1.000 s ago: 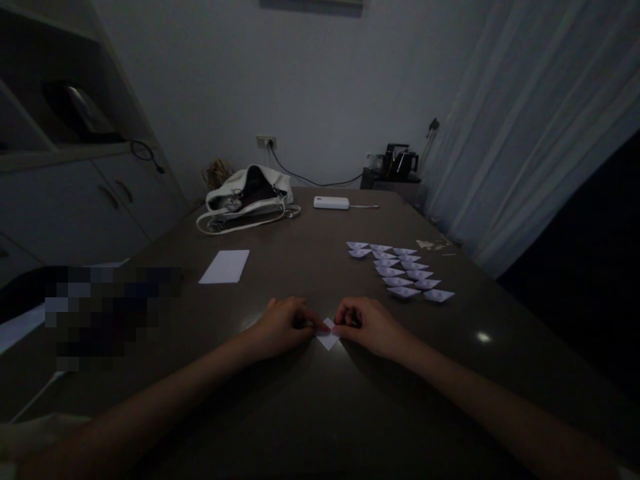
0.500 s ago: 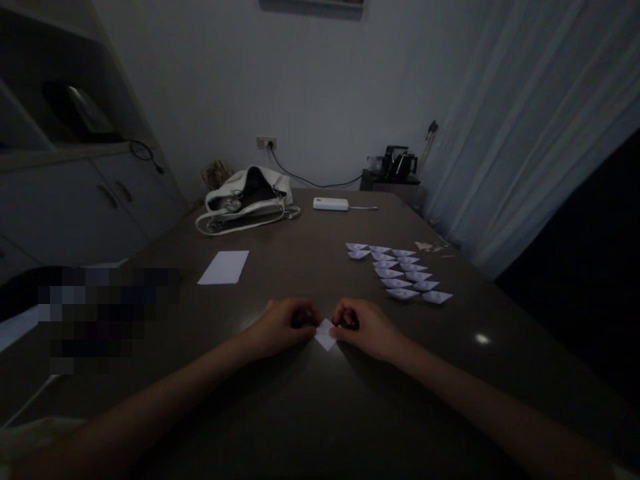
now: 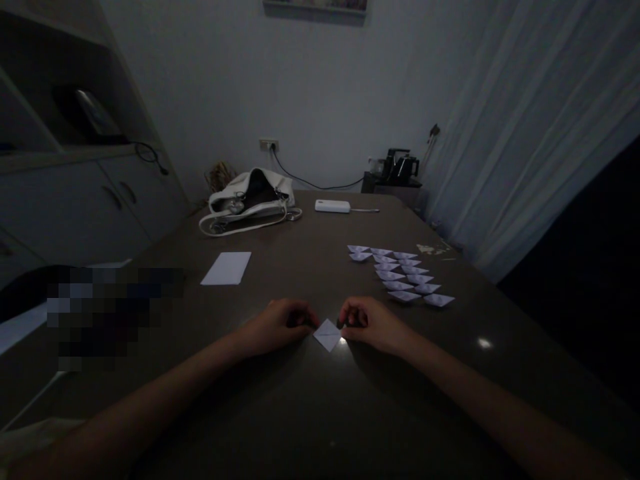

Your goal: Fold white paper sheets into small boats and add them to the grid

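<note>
Across the glossy brown tabletop (image 3: 330, 407), a stack of white rectangular sheets (image 3: 227, 268) lay at ten o'clock, the bare left hand (image 3: 280, 328) at nine, and a small white folded-paper diamond (image 3: 328, 335) at centre. Apart from the left, the bare right hand (image 3: 373, 325) curled at three, any pinch by either unclear, with white paper boats (image 3: 389, 275) at two. Folding seemed in hand, calling for steadied corners.

Left hand (image 3: 285, 323) and right hand (image 3: 370, 323): both bare; fingers slender, wrists narrow. Left forearm (image 3: 185, 377) and right forearm (image 3: 465, 383): bare along most of the visible length, slim, widening gradually from the wrist. Left sleeve (image 3: 43, 433): pale, near white, loose soft cloth, visible at the lower left. Weave and stitching indistinct in dim light. Fingernail detail too small to tell.
</note>
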The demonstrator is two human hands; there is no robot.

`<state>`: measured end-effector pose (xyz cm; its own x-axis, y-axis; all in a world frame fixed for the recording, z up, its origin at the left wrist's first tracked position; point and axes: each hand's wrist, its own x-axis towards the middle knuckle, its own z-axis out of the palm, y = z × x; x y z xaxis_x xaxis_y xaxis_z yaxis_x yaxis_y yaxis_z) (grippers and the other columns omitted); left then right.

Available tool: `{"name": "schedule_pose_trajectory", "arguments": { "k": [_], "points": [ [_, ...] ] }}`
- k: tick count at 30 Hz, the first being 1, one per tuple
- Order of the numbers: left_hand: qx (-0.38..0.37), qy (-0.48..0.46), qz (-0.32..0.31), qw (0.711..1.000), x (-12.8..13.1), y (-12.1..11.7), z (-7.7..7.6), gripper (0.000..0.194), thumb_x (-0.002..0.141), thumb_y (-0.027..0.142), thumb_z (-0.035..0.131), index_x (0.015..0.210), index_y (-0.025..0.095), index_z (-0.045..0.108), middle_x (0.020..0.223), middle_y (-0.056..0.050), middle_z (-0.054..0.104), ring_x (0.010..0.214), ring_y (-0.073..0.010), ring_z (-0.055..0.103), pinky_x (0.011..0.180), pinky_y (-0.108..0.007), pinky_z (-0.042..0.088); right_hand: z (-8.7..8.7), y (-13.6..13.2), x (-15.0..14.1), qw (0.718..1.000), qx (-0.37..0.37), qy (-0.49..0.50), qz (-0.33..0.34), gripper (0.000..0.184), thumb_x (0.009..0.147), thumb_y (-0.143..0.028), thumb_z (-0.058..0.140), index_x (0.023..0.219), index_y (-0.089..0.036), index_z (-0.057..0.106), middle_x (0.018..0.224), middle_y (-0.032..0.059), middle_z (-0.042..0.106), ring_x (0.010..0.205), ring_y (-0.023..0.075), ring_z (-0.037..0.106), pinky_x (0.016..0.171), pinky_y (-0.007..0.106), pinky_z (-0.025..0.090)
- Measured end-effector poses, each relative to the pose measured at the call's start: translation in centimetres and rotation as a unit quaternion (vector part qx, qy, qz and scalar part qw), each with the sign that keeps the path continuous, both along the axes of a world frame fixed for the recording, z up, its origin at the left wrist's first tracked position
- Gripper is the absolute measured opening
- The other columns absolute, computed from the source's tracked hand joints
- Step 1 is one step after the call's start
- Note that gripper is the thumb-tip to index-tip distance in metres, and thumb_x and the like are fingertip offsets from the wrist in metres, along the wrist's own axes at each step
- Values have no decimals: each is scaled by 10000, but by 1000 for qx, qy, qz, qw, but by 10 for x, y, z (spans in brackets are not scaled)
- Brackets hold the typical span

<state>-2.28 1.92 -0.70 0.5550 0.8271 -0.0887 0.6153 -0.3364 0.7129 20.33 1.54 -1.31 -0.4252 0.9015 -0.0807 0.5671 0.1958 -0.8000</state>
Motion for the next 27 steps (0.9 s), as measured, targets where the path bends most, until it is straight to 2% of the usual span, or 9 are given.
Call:
{"name": "schedule_pose_trajectory", "arguments": {
  "k": [3, 6, 9, 12, 15, 19, 22, 27],
  "points": [
    [15, -9, 19, 1000, 2, -2, 3, 234, 823, 248, 521, 959, 130, 671, 754, -28, 595, 671, -150, 525, 592, -239, 374, -1, 0, 1, 1000, 1, 0, 3, 149, 676, -63, 688, 786, -132, 614, 662, -39, 508, 529, 59, 411, 495, 197, 302],
    [78, 1, 8, 997, 4, -6, 3, 249, 813, 356, 602, 922, 147, 684, 795, -38, 613, 708, -160, 537, 610, -244, 383, -3, 1, 1, 1000, 9, 1, 4, 134, 681, -74, 683, 792, -129, 634, 671, -28, 541, 533, 61, 427, 493, 194, 307],
    [124, 11, -12, 992, 5, -8, 0, 174, 793, 319, 648, 854, 163, 691, 805, -36, 607, 754, -166, 546, 640, -242, 392, -2, 0, 2, 1000, 8, -9, 12, 137, 701, -98, 669, 834, -130, 664, 704, -9, 586, 532, 64, 444, 489, 193, 315],
    [134, 18, -18, 991, 6, -8, -3, 111, 815, 248, 614, 807, 159, 680, 810, -39, 602, 765, -162, 551, 649, -238, 400, 1, -3, 2, 999, 23, -16, 23, 137, 751, -198, 663, 872, -139, 688, 712, 12, 622, 566, 85, 489, 503, 201, 337],
    [140, 6, -21, 990, 7, -9, -2, 122, 829, 246, 585, 805, 148, 653, 793, -35, 604, 733, -152, 556, 631, -233, 401, 3, -5, 2, 998, 62, -21, 16, 201, 765, -292, 673, 906, -152, 699, 713, 22, 642, 595, 104, 517, 520, 211, 354],
    [96, -23, -19, 995, 8, -12, 2, 119, 844, 238, 553, 839, 140, 621, 738, -19, 626, 655, -132, 570, 584, -218, 403, 4, -7, -1, 997, 79, -9, 17, 212, 783, -338, 659, 874, -153, 708, 671, 17, 637, 569, 106, 516, 504, 212, 345],
    [92, -54, -26, 994, 8, -13, 3, 87, 833, 198, 559, 873, 146, 616, 779, -18, 650, 682, -130, 591, 612, -214, 426, 3, -7, -2, 996, 86, 18, 22, 182, 796, -321, 648, 832, -153, 709, 633, 4, 617, 543, 100, 500, 492, 209, 336],
    [137, -94, -15, 986, 7, -14, 0, 181, 829, 189, 583, 1007, 161, 600, 837, -19, 662, 724, -131, 602, 655, -221, 450, 3, -6, 0, 983, 176, 40, 16, 91, 757, -247, 699, 743, -158, 705, 688, 11, 623, 560, 94, 508, 523, 213, 360]
  ]
}}
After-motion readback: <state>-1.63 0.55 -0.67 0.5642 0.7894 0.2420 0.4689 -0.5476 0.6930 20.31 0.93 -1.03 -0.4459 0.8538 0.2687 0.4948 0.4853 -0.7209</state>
